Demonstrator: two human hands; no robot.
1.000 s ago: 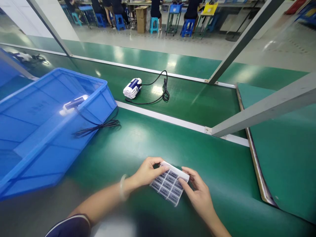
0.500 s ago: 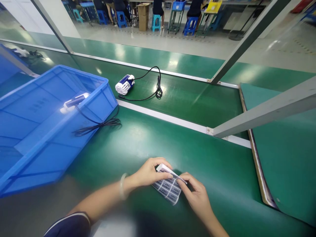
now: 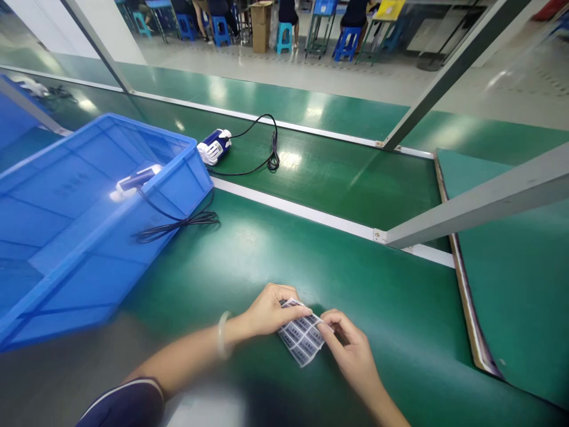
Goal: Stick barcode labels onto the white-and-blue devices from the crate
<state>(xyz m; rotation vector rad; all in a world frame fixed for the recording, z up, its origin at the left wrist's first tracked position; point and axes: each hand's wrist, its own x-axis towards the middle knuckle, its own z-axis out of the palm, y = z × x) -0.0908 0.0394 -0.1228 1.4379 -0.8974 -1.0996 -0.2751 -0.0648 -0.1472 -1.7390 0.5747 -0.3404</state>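
A sheet of grey printed labels is held between my two hands, low over the green table. My left hand pinches its upper left edge, thumb on top and fingers behind. At the sheet's right corner, the thumb and forefinger of my right hand are closed on the edge; whether a single label is between them cannot be made out. A pale bangle circles my left wrist.
On the left stands a blue crate with a white and blue device inside, its tied black cable over the rim. Behind, on the green conveyor belt, lies a similar device. A slanting metal post rises at right. People sit beyond.
The label sheet's curled upper edge has flattened and the sheet is tilted slightly differently. The device on the belt has shifted left, partly behind the crate's corner. Both hands stay nearly in place.
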